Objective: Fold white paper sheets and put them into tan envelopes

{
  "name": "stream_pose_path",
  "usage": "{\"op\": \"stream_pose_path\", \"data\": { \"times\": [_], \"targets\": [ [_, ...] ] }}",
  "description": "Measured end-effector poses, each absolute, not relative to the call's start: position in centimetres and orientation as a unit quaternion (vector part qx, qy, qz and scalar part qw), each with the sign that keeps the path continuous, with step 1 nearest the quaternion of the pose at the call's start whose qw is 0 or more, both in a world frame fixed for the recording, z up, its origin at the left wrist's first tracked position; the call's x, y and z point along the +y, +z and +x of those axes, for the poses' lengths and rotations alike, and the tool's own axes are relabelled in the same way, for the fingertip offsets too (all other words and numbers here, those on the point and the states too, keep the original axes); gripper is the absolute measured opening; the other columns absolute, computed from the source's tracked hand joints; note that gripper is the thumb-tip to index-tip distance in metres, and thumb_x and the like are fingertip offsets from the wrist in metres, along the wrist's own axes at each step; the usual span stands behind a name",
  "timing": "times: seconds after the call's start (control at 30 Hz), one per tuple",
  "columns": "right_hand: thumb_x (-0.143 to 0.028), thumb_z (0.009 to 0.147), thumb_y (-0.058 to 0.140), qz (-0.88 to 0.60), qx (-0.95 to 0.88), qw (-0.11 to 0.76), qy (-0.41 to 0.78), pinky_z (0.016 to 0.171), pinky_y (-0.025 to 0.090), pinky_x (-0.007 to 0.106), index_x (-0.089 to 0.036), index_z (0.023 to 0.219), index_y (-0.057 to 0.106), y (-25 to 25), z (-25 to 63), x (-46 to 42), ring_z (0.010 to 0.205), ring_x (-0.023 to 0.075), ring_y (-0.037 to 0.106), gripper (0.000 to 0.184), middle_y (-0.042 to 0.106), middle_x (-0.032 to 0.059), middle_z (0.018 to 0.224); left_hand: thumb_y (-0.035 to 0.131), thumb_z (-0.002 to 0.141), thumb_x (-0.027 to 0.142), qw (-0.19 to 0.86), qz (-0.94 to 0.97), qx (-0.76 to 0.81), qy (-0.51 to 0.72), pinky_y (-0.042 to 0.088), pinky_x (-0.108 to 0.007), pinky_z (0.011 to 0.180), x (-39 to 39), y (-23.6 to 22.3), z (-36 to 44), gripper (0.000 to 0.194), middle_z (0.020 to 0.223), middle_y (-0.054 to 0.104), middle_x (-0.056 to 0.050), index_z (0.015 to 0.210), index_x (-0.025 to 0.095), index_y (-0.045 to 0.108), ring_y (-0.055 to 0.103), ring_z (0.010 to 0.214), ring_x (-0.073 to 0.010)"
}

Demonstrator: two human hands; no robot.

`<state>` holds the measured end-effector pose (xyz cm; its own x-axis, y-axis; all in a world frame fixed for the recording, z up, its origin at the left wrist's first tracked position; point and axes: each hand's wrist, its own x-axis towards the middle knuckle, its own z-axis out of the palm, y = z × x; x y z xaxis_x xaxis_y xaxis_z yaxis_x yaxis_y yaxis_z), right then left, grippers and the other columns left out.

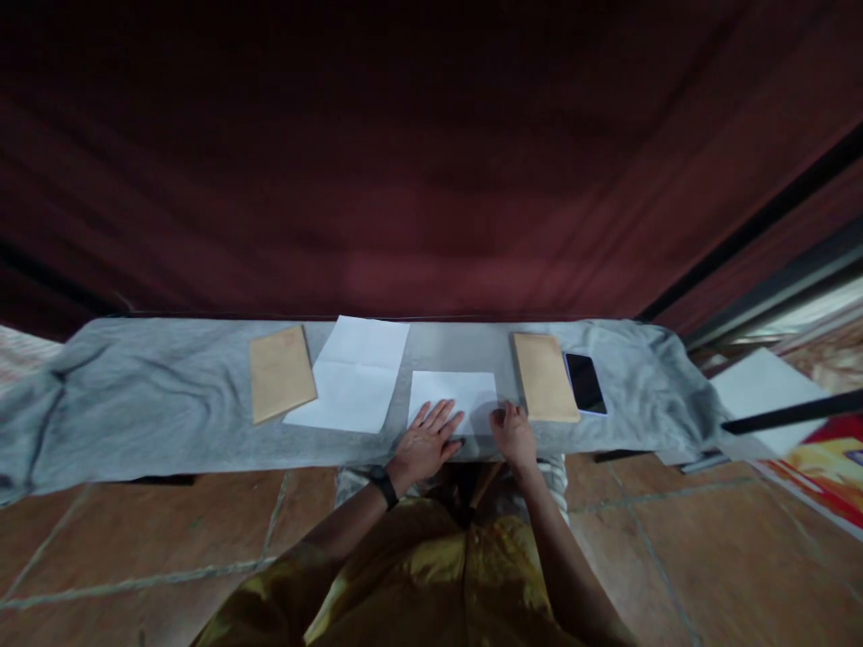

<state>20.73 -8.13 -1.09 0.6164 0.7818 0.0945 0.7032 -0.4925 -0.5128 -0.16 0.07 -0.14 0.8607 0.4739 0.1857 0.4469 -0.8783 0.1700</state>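
Observation:
A small white sheet of paper [451,388], perhaps folded, lies in front of me on the grey cloth. My left hand [426,443] rests flat on its lower left part with the fingers spread. At the right edge of that paper, my right hand [514,437] is closed, its curled fingertips pinching or pressing the edge; the exact contact is hard to see. Just left lies a larger white sheet [357,373] with a crease across it. A brown envelope [547,377] is close to the right hand, beside a dark-screened phone [585,384].
Another brown envelope [280,376] lies to the left of the large sheet. The grey cloth [155,395] covers a narrow bench or table with wrinkled ends. A dark red curtain or panel [418,225] rises behind it. White board and red printed packaging [826,458] sit at right.

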Motion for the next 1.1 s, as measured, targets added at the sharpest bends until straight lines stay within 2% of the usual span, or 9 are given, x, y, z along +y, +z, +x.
{"op": "stream_pose_path", "data": {
  "times": [0.2, 0.33, 0.5, 0.6, 0.7, 0.8, 0.87, 0.93, 1.1],
  "targets": [
    [-0.034, 0.090, 0.051, -0.844, -0.420, 0.305, 0.134, 0.064, 0.047, 0.028, -0.020, 0.093, 0.067, -0.5, 21.7, -7.8, 0.072, 0.0204, 0.067, 0.022, 0.072, 0.0061, 0.078, 0.043, 0.102, 0.049, 0.067, 0.961, 0.240, 0.117, 0.022, -0.048, 0.125, 0.2, -0.2, -0.3, 0.054, 0.161, 0.038, -0.008, 0.150, 0.025, 0.042, 0.030, 0.151, -0.0223],
    [-0.042, 0.088, 0.049, -0.812, -0.437, 0.345, 0.174, 0.054, 0.044, 0.025, -0.021, 0.071, 0.064, 0.8, 21.6, -7.8, 0.058, 0.0168, 0.061, 0.031, 0.064, 0.0000, 0.060, 0.046, 0.100, 0.044, 0.085, 0.953, 0.261, 0.131, 0.025, -0.047, 0.124, -0.1, -0.1, 0.2, 0.059, 0.160, 0.039, -0.010, 0.153, 0.021, 0.036, 0.032, 0.150, -0.0224],
    [-0.052, 0.090, 0.048, -0.737, -0.434, 0.463, 0.234, 0.055, 0.047, 0.025, -0.021, 0.086, 0.067, 5.1, 19.9, -7.5, 0.061, 0.0162, 0.060, 0.036, 0.066, -0.0004, 0.068, 0.054, 0.094, 0.032, 0.151, 0.903, 0.345, 0.206, 0.035, -0.050, 0.120, -0.9, 1.4, 2.5, 0.070, 0.160, 0.038, -0.014, 0.157, 0.019, 0.028, 0.037, 0.147, -0.0283],
    [-0.057, 0.091, 0.049, -0.672, -0.448, 0.520, 0.280, 0.062, 0.052, 0.026, -0.021, 0.094, 0.068, 8.1, 19.1, -7.1, 0.073, 0.0184, 0.064, 0.041, 0.070, 0.0030, 0.081, 0.052, 0.093, 0.028, 0.300, 0.827, 0.390, 0.271, 0.040, -0.046, 0.118, -0.6, 3.4, 4.1, 0.061, 0.155, 0.045, -0.015, 0.152, 0.017, 0.040, 0.047, 0.141, -0.0284],
    [-0.062, 0.095, 0.039, -0.645, -0.420, 0.567, 0.291, 0.074, 0.057, 0.030, -0.021, 0.112, 0.067, 8.8, 19.2, -6.9, 0.095, 0.0225, 0.068, 0.053, 0.072, 0.0095, 0.108, 0.041, 0.100, 0.041, 0.485, 0.676, 0.433, 0.348, 0.048, -0.046, 0.111, 0.2, 5.5, 5.0, 0.049, 0.138, 0.063, -0.016, 0.137, 0.013, 0.058, 0.062, 0.125, -0.0282],
    [-0.068, 0.090, 0.039, -0.681, -0.334, 0.593, 0.271, 0.080, 0.059, 0.036, -0.020, 0.123, 0.063, 6.5, 19.5, -7.1, 0.110, 0.0271, 0.066, 0.063, 0.067, 0.0151, 0.127, 0.035, 0.101, 0.058, 0.594, 0.515, 0.445, 0.429, 0.055, -0.042, 0.101, 0.5, 6.6, 5.1, 0.061, 0.127, 0.069, -0.016, 0.129, 0.011, 0.061, 0.068, 0.115, -0.0271],
    [-0.071, 0.084, 0.050, -0.701, -0.281, 0.592, 0.281, 0.078, 0.060, 0.038, -0.018, 0.127, 0.062, 4.0, 19.3, -7.4, 0.109, 0.0291, 0.068, 0.069, 0.068, 0.0173, 0.123, 0.043, 0.098, 0.061, 0.655, 0.415, 0.424, 0.467, 0.057, -0.040, 0.100, 0.3, 6.3, 5.1, 0.060, 0.128, 0.069, -0.015, 0.126, 0.012, 0.061, 0.069, 0.115, -0.0260],
    [-0.071, 0.082, 0.053, -0.678, -0.253, 0.593, 0.351, 0.069, 0.061, 0.037, -0.017, 0.128, 0.061, 1.7, 18.7, -7.6, 0.095, 0.0272, 0.072, 0.071, 0.071, 0.0154, 0.113, 0.049, 0.096, 0.059, 0.694, 0.351, 0.409, 0.476, 0.057, -0.040, 0.098, -0.2, 5.4, 5.3, 0.053, 0.127, 0.070, -0.014, 0.121, 0.015, 0.063, 0.070, 0.113, -0.0253],
    [-0.068, 0.070, 0.063, -0.670, -0.228, 0.594, 0.382, 0.053, 0.056, 0.031, -0.019, 0.095, 0.069, -1.1, 18.1, -7.7, 0.070, 0.0224, 0.068, 0.055, 0.072, 0.0074, 0.085, 0.065, 0.087, 0.049, 0.707, 0.293, 0.438, 0.470, 0.060, -0.039, 0.087, -1.3, 2.5, 5.7, 0.036, 0.116, 0.074, -0.010, 0.109, 0.021, 0.064, 0.072, 0.103, -0.0236]
  ]
}}
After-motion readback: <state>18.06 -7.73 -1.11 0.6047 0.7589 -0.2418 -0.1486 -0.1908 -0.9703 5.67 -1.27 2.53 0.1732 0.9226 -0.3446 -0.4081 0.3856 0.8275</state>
